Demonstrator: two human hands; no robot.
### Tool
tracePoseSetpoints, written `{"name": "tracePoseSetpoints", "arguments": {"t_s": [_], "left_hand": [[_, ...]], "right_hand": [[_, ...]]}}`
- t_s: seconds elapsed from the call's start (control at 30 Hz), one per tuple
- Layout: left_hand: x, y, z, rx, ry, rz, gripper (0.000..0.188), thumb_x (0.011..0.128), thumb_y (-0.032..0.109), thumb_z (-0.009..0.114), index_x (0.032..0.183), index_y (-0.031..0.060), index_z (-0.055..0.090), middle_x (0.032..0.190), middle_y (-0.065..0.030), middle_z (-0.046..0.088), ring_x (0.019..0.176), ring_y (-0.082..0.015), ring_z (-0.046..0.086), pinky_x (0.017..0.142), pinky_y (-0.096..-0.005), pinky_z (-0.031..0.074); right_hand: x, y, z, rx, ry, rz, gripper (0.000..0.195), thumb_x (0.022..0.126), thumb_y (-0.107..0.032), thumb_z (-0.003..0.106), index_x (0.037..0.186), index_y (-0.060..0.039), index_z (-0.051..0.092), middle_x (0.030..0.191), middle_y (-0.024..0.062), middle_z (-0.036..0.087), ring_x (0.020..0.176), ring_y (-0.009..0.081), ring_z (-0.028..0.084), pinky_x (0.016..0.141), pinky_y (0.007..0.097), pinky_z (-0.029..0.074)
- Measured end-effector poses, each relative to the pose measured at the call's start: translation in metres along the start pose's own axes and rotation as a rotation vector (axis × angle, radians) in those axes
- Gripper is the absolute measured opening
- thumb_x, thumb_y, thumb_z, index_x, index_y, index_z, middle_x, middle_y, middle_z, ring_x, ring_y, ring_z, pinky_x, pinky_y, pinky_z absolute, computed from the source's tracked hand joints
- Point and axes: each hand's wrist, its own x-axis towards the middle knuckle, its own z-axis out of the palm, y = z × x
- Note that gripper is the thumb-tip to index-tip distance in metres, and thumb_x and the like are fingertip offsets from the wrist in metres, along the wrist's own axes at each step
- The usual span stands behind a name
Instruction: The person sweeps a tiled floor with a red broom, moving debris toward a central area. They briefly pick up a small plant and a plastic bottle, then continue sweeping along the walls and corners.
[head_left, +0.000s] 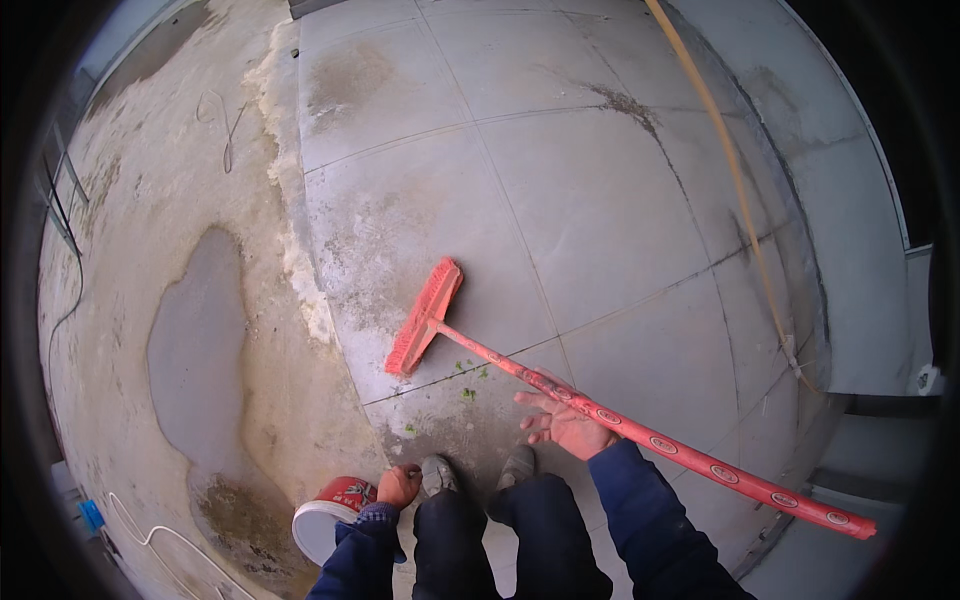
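Observation:
A red push broom has its bristled head (426, 318) over the concrete slab in front of me. Its long handle (697, 457) rises to the right, marked with oval stickers. That handle lies across my right hand (566, 424), in the crook of the thumb, with the other fingers spread on the near side. My left hand (397, 486) is curled beside a red and white plastic bucket (346, 491). The bucket's white round face (321, 531) shows at the lower left, partly behind my sleeve. Whether my left fingers grip the bucket is hidden.
Green leaf scraps (469, 394) lie near my shoes (439, 475). A long yellowish pole or pipe (724, 142) runs along the right side. Left of the slab, rough ground holds a wet patch (199, 352) and a pale hose or cord (161, 529). A step (870, 442) stands at the right.

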Motion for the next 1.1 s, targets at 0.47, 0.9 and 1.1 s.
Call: {"name": "tracePoseSetpoints", "arguments": {"t_s": [0.47,0.9,1.1], "left_hand": [[-0.206,0.008,-0.030,-0.212,0.035,-0.143,0.031,0.093,0.026,0.061,0.105,0.0006,0.072,0.070,-0.0124,0.071,0.060,-0.0181,0.069,0.060,-0.0330,0.056],[-0.334,0.040,-0.021,-0.618,0.020,-0.516,0.026,0.091,0.023,0.061,0.101,0.0014,0.073,0.068,-0.0133,0.071,0.059,-0.0204,0.069,0.061,-0.0345,0.057],[-0.345,0.068,-0.022,-0.681,0.115,-0.546,0.027,0.094,0.021,0.061,0.105,-0.0012,0.071,0.073,-0.0136,0.070,0.063,-0.0190,0.070,0.060,-0.0334,0.058]], "right_hand": [[-0.116,-0.071,0.139,-0.638,0.209,0.495,0.064,0.098,-0.014,0.053,0.156,-0.0117,0.028,0.105,0.0102,0.062,0.064,0.0104,0.056,0.051,0.0259,0.047],[-0.086,-0.002,0.206,-0.893,0.011,0.645,0.055,0.090,-0.009,0.053,0.144,-0.0084,0.041,0.077,0.0007,0.052,0.053,0.0066,0.045,0.042,0.0253,0.037],[-0.102,-0.034,0.150,-0.963,0.109,0.622,0.030,0.086,-0.008,0.054,0.116,-0.0047,0.058,0.070,0.0020,0.054,0.050,0.0092,0.049,0.040,0.0283,0.039]]}}
